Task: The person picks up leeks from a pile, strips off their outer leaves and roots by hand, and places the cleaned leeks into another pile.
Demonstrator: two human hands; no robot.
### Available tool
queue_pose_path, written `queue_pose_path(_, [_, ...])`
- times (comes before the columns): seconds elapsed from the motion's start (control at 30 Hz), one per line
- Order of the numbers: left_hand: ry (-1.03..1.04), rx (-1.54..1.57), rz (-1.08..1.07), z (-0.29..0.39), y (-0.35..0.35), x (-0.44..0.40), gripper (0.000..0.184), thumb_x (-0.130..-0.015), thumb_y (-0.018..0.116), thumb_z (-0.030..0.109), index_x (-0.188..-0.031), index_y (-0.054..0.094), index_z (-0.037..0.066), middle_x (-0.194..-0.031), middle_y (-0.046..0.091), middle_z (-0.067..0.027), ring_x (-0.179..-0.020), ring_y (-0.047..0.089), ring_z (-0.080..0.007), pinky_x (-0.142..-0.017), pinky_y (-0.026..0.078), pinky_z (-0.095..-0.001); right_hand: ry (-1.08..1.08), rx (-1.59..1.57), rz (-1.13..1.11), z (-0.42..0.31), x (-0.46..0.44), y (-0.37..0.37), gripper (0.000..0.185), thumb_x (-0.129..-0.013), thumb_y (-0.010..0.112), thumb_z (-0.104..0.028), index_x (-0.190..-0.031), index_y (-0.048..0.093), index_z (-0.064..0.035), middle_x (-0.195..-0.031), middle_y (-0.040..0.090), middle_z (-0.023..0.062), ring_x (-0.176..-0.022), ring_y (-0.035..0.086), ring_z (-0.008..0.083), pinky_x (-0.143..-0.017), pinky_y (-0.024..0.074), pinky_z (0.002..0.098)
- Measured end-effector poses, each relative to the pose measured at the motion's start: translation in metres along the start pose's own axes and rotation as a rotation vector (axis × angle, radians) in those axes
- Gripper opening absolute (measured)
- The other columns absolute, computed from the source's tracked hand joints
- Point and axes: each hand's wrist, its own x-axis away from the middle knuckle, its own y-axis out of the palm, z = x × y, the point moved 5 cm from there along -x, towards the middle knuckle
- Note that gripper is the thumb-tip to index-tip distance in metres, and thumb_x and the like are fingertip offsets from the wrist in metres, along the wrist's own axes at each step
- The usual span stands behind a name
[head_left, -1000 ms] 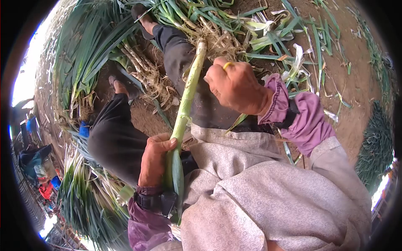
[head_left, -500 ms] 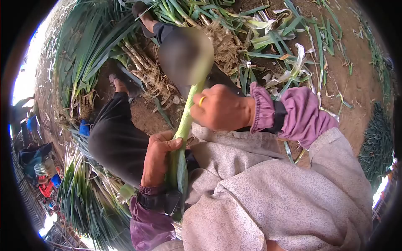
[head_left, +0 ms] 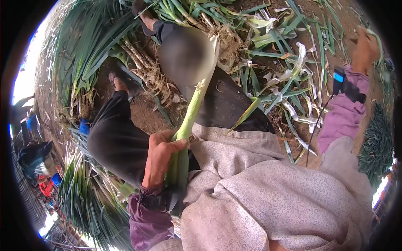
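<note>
My left hand (head_left: 161, 157) is wrapped round a leek (head_left: 193, 109) in my lap, thumb lying along the stalk. The stalk slants up and away, pale green to whitish, and its green leaves hang below the hand by my wrist. Part of its upper end is covered by a blurred disc. Far out to the right, my right hand (head_left: 365, 51) is smeared by motion, with a pale green leek leaf (head_left: 377, 41) at its fingers. A torn leaf strip (head_left: 247, 113) lies across my dark trouser leg.
Rooted leeks (head_left: 142, 62) lie heaped on the soil ahead, and peeled leaves (head_left: 289, 75) are strewn to the right. A pile of leeks (head_left: 90, 196) sits at my left. More greens (head_left: 377, 142) stand at the far right. Other people are at the far left.
My right hand has left the leek stalk and swung far out to the upper right with a leaf. A torn strip now lies on my leg. My left hand keeps its hold.
</note>
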Motion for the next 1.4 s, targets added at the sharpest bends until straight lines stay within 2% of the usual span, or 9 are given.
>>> queue_pose_path(0.1, [-0.012, -0.068, 0.022, 0.004, -0.001, 0.0, 0.022, -0.075, 0.065, 0.014, -0.086, 0.068, -0.005, -0.067, 0.063, -0.005, -0.059, 0.056, -0.0111, -0.056, 0.043, -0.0261, -0.221, -0.059, -0.28, -0.079, 0.081, 0.053, 0.024, -0.086, 0.069, -0.023, -0.103, 0.07, -0.0067, -0.083, 0.07, 0.0072, -0.064, 0.062, 0.009, -0.058, 0.0493, 0.0221])
queue_pose_path(0.27, [0.088, -0.348, 0.195, 0.022, 0.003, 0.015, 0.027, -0.071, 0.069, 0.019, -0.084, 0.068, -0.005, -0.065, 0.062, -0.0082, -0.059, 0.058, -0.0133, -0.057, 0.045, -0.0299, -0.868, -0.415, -0.819, -0.199, 0.281, 0.115, 0.038, -0.077, 0.063, -0.022, -0.1, 0.059, 0.0086, -0.09, 0.063, 0.0227, -0.066, 0.064, 0.0256, -0.05, 0.0542, 0.0364])
queue_pose_path(0.37, [0.152, -0.449, 0.204, 0.016, -0.001, 0.011, 0.03, -0.069, 0.071, 0.021, -0.084, 0.067, -0.004, -0.064, 0.061, -0.0096, -0.06, 0.059, -0.0145, -0.059, 0.045, -0.0312, -0.917, -0.501, -0.982, -0.232, 0.334, 0.116, 0.039, -0.073, 0.066, -0.027, -0.089, 0.058, 0.0074, -0.074, 0.057, 0.0173, -0.054, 0.06, 0.0268, -0.046, 0.0506, 0.0363])
queue_pose_path(0.43, [0.169, -0.468, 0.194, 0.013, -0.003, 0.009, 0.03, -0.068, 0.071, 0.022, -0.084, 0.067, -0.004, -0.065, 0.062, -0.0105, -0.061, 0.06, -0.016, -0.059, 0.046, -0.0318, -0.921, -0.421, -1.199, -0.229, 0.353, 0.126, 0.036, -0.072, 0.063, -0.024, -0.091, 0.057, 0.0064, -0.088, 0.059, 0.0235, -0.06, 0.064, 0.0313, -0.05, 0.0526, 0.0374])
queue_pose_path(0.8, [0.062, -0.453, 0.181, 0.008, 0.003, 0.002, 0.036, -0.067, 0.072, 0.031, -0.082, 0.068, -0.001, -0.068, 0.064, -0.0162, -0.066, 0.064, -0.0266, -0.064, 0.047, -0.0375, -0.907, -0.498, -1.019, -0.214, 0.346, 0.136, 0.022, -0.07, 0.063, -0.009, -0.089, 0.058, 0.0009, -0.079, 0.059, 0.0155, -0.061, 0.063, 0.0313, -0.053, 0.0516, 0.0376])
queue_pose_path(0.87, [0.124, -0.521, 0.22, 0.012, 0.0, 0.005, 0.029, -0.07, 0.07, 0.022, -0.081, 0.066, -0.005, -0.063, 0.061, -0.0103, -0.059, 0.059, -0.0171, -0.058, 0.045, -0.0325, -0.746, -0.594, -1.094, -0.206, 0.336, 0.141, 0.026, -0.072, 0.066, -0.012, -0.094, 0.059, 0.0005, -0.084, 0.06, 0.0145, -0.065, 0.063, 0.0312, -0.057, 0.0523, 0.0374])
queue_pose_path(1.0, [0.178, -0.568, 0.214, 0.012, -0.005, 0.001, 0.027, -0.07, 0.069, 0.018, -0.081, 0.066, -0.006, -0.061, 0.06, -0.0068, -0.056, 0.057, -0.0124, -0.055, 0.044, -0.0307, -1.027, -0.501, -1.118, -0.213, 0.344, 0.131, 0.034, -0.073, 0.07, -0.02, -0.097, 0.06, 0.0015, -0.09, 0.06, 0.0127, -0.074, 0.064, 0.028, -0.062, 0.0534, 0.0363])
queue_pose_path(1.2, [0.21, -0.732, 0.223, 0.033, -0.004, 0.016, 0.032, -0.068, 0.071, 0.03, -0.078, 0.064, 0.001, -0.065, 0.057, -0.0186, -0.068, 0.061, -0.0325, -0.063, 0.045, -0.0409, -1.219, -0.5, -1.049, -0.216, 0.345, 0.14, 0.017, -0.077, 0.061, -0.011, -0.088, 0.059, 0.0016, -0.078, 0.058, 0.0103, -0.065, 0.061, 0.025, -0.054, 0.0507, 0.0351])
queue_pose_path(1.4, [0.571, -1.257, 0.565, 0.042, 0.017, 0.034, 0.027, -0.071, 0.069, 0.02, -0.088, 0.062, 0.0, -0.071, 0.057, -0.0141, -0.06, 0.056, -0.0288, -0.06, 0.044, -0.0391, -1.271, -0.383, -0.776, -0.227, 0.338, 0.134, 0.014, -0.073, 0.061, -0.016, -0.079, 0.057, -0.0042, -0.07, 0.057, 0.008, -0.063, 0.06, 0.0217, -0.052, 0.0467, 0.0349])
